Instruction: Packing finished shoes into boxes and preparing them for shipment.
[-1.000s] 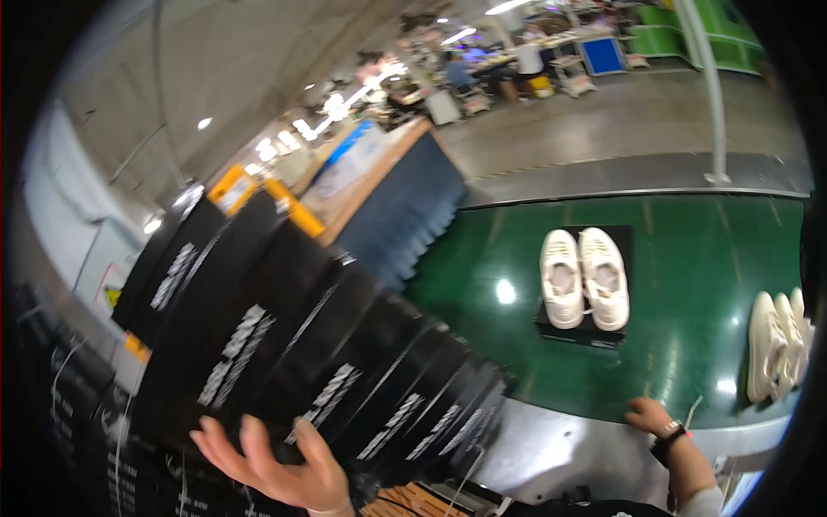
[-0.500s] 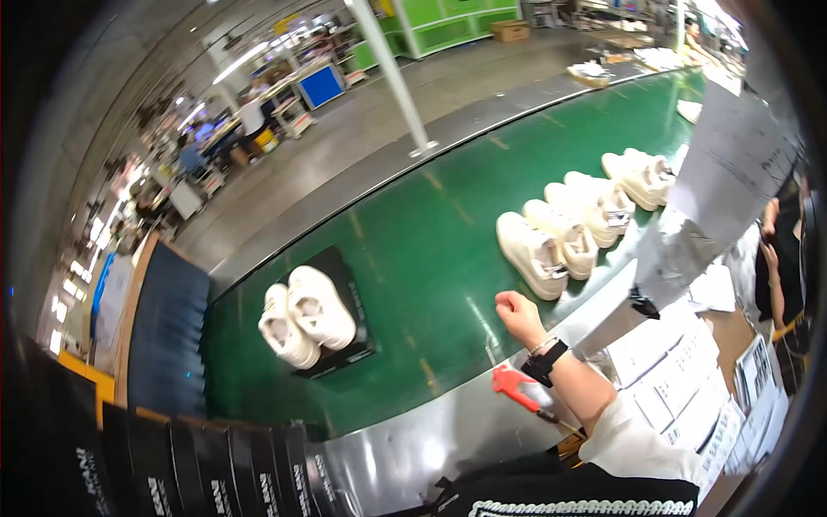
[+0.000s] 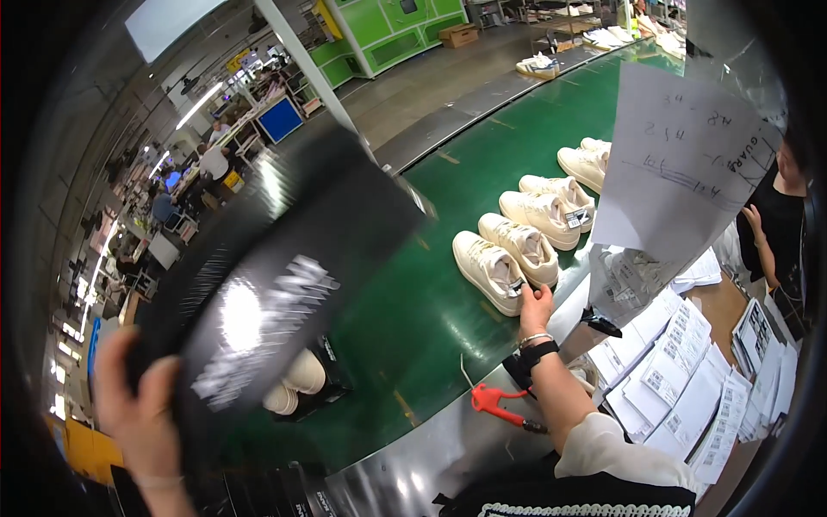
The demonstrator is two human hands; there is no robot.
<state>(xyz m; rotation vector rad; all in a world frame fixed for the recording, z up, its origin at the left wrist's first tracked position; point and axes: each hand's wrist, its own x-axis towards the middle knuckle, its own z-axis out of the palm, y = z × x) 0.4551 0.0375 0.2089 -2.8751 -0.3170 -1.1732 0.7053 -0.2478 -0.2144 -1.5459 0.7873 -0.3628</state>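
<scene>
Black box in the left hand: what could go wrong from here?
1. The left hand grips the black box near one end, so it might tip or slip.
2. In the head view the box hides much of the left-hand cream pair, so a knock there could go unnoticed.
3. The right hand is at the heel of the nearest cream shoe, whose mate sits close beside it; a pull might shift both.

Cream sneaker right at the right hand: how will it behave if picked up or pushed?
The cream sneaker probably won't roll or tip easily: it sits sole down. Its upper holds a rounded shape, so likely not floppy. A sideways push may nudge its mate, which stands close alongside.
</scene>
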